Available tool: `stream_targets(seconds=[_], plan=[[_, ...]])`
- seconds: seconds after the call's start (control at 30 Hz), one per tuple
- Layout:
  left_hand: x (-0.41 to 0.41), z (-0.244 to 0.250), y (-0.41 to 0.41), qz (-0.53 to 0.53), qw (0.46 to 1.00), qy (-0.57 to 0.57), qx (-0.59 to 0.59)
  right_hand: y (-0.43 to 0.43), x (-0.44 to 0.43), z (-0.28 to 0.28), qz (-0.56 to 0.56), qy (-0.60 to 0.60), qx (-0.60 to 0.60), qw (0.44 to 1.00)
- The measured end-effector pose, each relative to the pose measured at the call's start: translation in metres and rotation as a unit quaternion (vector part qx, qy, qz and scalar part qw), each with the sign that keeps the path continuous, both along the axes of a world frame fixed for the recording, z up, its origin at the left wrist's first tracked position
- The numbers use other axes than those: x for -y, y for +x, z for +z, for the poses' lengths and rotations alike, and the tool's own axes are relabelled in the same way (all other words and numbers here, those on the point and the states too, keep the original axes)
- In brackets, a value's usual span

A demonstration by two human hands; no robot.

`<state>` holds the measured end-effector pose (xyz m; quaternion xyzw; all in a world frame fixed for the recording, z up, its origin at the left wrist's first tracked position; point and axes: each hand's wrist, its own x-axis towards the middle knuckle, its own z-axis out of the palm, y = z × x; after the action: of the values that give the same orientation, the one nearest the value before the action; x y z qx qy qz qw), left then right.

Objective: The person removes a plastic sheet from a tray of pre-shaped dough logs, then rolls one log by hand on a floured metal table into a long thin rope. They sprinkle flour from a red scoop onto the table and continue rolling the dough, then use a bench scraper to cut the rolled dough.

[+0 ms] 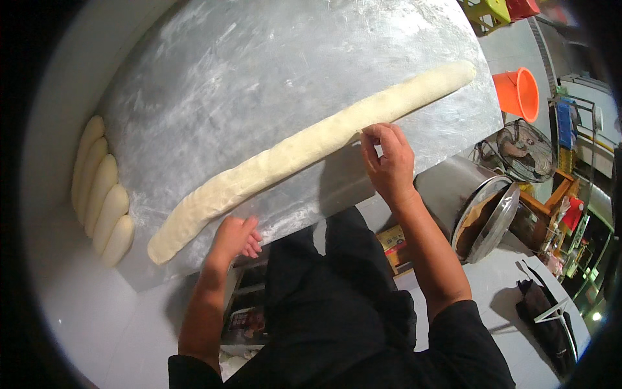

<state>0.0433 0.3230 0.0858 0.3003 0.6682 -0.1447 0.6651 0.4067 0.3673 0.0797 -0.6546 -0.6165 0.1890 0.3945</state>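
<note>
A long roll of pale dough [301, 148] lies diagonally across the floured metal tabletop [233, 87], its left end nearer to me. At its near edge, right of the middle, my right hand [390, 155] has thumb and fingertips pinched together on what looks like a small bit of the dough. My left hand [238, 237] hovers by the table's front edge, just below the left part of the roll. Its fingers are loosely bent and apart, with nothing in them. Several shorter dough loaves [104, 194] lie side by side at the table's left edge.
A wall [53, 160] borders the table on the left. Right of it stand an orange bucket [517, 95], a fan [527, 150] and a large metal pot [452, 194] with its lid tilted. A dark folded umbrella-like object [546, 323] lies at the lower right. Stools [488, 14] stand beyond.
</note>
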Motion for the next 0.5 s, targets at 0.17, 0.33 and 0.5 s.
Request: stream_targets(seconds=[0.17, 0.33, 0.5], plan=[[-0.004, 0.004, 0.005, 0.004, 1.000, -0.018, -0.015, -0.001, -0.001, -0.006, 0.004, 0.003, 0.006, 1.000], [-0.004, 0.005, 0.006, 0.000, 0.999, -0.019, -0.027, -0.006, -0.006, -0.005, -0.012, 0.002, 0.014, 1.000], [-0.004, 0.002, 0.004, -0.004, 0.999, -0.023, -0.024, -0.010, -0.008, -0.002, -0.022, -0.030, 0.034, 0.999]])
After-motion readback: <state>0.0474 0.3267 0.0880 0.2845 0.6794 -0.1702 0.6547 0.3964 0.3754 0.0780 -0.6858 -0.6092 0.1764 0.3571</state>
